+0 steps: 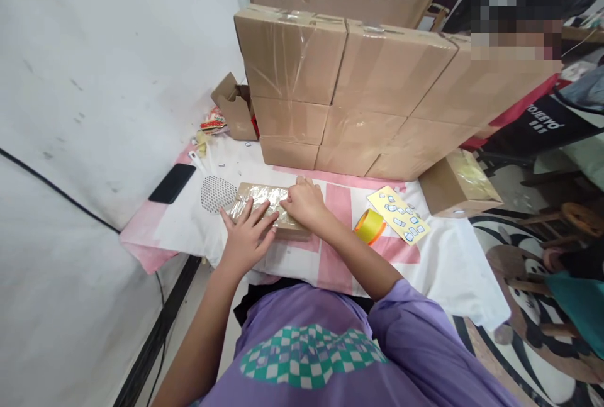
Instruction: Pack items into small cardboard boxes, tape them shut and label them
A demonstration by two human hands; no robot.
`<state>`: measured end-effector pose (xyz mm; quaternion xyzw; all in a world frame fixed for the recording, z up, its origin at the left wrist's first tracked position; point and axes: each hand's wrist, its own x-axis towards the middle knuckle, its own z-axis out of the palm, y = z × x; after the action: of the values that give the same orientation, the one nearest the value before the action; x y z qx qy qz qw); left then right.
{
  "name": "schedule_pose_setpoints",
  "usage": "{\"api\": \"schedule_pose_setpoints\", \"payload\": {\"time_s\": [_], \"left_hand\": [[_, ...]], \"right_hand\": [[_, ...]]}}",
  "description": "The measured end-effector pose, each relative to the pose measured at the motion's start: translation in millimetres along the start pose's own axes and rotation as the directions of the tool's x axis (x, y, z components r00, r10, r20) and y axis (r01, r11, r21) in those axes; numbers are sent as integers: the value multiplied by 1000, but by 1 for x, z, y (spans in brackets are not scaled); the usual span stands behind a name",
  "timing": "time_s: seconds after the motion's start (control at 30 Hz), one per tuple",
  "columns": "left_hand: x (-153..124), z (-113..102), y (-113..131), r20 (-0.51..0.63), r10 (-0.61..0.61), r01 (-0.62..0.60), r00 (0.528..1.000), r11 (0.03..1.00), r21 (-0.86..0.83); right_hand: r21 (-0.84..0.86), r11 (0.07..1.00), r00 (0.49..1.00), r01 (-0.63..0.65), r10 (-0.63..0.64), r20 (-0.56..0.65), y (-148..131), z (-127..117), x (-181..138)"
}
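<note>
A small flat cardboard box [257,196] covered in clear tape lies on the pink and white cloth [330,256] in front of me. My left hand [245,237] rests flat on its near side, fingers spread, so it is open. My right hand [306,202] sits on the box's right end with its fingers curled down against the top; whether it pinches tape or anything else I cannot make out. A roll of yellow tape [369,226] lies just right of my right forearm.
A yellow sticker sheet [399,214] lies beside the roll. A wall of stacked taped cartons [368,92] stands behind, with a loose carton [457,183] at right. A black phone [172,182], a mesh pouch [217,193] and an open small box [233,105] lie left. Another person sits beyond the cartons.
</note>
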<state>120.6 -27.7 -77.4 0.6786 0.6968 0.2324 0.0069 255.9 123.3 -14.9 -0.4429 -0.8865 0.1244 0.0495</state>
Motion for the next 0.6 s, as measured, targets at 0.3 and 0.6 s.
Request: {"api": "schedule_pose_setpoints", "payload": {"time_s": [0.3, 0.6], "left_hand": [[-14, 11, -15, -140, 145, -142, 979, 989, 34], [-34, -6, -15, -203, 256, -265, 945, 964, -18]], "right_hand": [[677, 707, 964, 204, -265, -14, 87, 48, -45], [616, 667, 908, 419, -292, -301, 74, 62, -114]]}}
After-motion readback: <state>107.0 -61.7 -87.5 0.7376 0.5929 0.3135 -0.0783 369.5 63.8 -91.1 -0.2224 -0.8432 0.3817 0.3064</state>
